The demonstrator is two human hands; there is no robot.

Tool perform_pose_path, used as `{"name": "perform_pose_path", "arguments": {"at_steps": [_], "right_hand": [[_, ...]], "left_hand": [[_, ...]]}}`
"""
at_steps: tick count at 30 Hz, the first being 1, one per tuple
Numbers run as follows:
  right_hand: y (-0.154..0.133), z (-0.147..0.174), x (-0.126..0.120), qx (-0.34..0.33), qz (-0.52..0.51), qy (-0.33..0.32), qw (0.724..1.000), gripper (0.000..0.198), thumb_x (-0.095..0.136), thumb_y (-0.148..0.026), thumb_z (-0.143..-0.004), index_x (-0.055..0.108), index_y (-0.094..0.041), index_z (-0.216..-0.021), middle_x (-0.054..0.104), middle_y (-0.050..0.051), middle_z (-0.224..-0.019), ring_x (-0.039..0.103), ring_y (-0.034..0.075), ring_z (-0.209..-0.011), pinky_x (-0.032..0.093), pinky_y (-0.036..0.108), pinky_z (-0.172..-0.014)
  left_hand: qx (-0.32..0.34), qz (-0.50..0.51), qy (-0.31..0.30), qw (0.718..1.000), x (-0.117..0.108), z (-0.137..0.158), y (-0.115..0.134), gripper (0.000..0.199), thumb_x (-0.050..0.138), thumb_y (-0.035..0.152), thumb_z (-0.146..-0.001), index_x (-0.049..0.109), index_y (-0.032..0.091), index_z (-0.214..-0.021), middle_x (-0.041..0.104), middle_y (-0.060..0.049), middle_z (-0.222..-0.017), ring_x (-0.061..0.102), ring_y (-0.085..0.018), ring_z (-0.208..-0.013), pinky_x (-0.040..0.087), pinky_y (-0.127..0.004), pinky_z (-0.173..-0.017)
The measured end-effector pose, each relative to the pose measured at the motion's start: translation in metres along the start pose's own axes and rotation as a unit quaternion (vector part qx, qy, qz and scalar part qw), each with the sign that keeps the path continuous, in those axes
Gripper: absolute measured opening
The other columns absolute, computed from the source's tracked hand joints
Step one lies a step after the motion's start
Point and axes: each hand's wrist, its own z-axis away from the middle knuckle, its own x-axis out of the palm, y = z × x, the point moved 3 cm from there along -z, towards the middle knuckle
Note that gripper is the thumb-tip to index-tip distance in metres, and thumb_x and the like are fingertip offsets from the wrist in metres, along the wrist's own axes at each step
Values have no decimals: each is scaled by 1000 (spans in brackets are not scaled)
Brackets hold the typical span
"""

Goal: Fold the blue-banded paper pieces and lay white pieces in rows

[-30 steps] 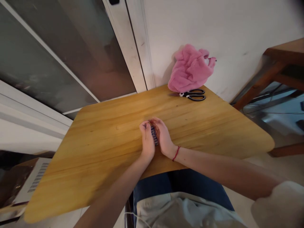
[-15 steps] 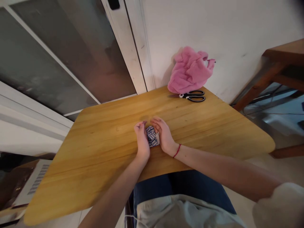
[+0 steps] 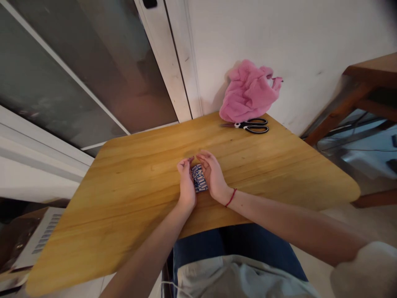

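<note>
A small pile (image 3: 199, 179) with a blue-and-white pattern lies on the wooden table between my two hands; its pieces are flat and card-like, too small to identify surely. My left hand (image 3: 186, 182) stands on its edge along the pile's left side, fingers extended and bent slightly inward. Along the right side, my right hand (image 3: 214, 176) curves around with its fingers stretched forward, a red string bracelet (image 3: 231, 198) on the wrist. The fingertips of both hands come close beyond the pile's far end. Both palms partly hide the pile's sides.
Black-handled scissors (image 3: 252, 125) lie at the table's far edge, beside a crumpled pink cloth (image 3: 249, 93) against the wall. A sliding glass door (image 3: 124, 74) borders the table (image 3: 133, 182) at the back left. Wooden furniture (image 3: 356, 91) stands to the right.
The blue-and-white pattern between my hands looks different, its pieces less jumbled and the pale right edge less visible. My hands have shifted only slightly.
</note>
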Motion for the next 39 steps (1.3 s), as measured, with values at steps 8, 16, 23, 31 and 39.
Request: {"name": "perform_pose_path", "arguments": {"at_steps": [8, 16, 23, 31, 39], "right_hand": [[-13, -10, -9, -29, 56, 41, 997, 22, 57, -30, -72, 58, -22, -93, 61, 0, -99, 57, 15, -105, 34, 33, -107], [-4, -3, -4, 24, 45, -8, 999, 24, 56, -30, -74, 57, -23, -96, 64, 1, -97, 58, 14, -104, 38, 32, -103], [-27, -16, -13, -48, 84, 73, 993, 13, 51, -26, -76, 54, -21, -87, 63, 1, -89, 61, 13, -90, 43, 32, -95], [-25, -23, -16, -38, 86, 91, 991, 9, 48, -23, -75, 52, -22, -83, 61, -2, -78, 62, 13, -81, 49, 28, -77], [-26, -25, -15, -45, 101, 98, 989, 9, 45, -19, -75, 51, -21, -81, 60, -2, -74, 60, 12, -72, 46, 26, -70]], "left_hand": [[103, -210, 6, 972, -17, -7, 11, 19, 47, 17, -80, 45, 23, -98, 52, -4, -112, 47, -16, -118, 28, -35, -110], [18, -231, -95, 968, -21, -14, 4, 28, 47, 18, -77, 51, 22, -105, 55, -6, -119, 49, -20, -118, 34, -37, -105], [57, -441, -177, 878, -17, -29, 31, 38, 65, 34, -71, 56, 21, -106, 57, -10, -117, 49, -26, -115, 35, -41, -100], [40, -720, -391, 572, 6, -34, 47, 65, 77, 41, -54, 53, 18, -109, 50, -12, -111, 46, -32, -109, 38, -40, -91], [64, -718, -454, 524, 13, -28, 50, 41, 73, 32, -61, 52, 18, -94, 55, -8, -96, 51, -26, -93, 40, -33, -79]]}}
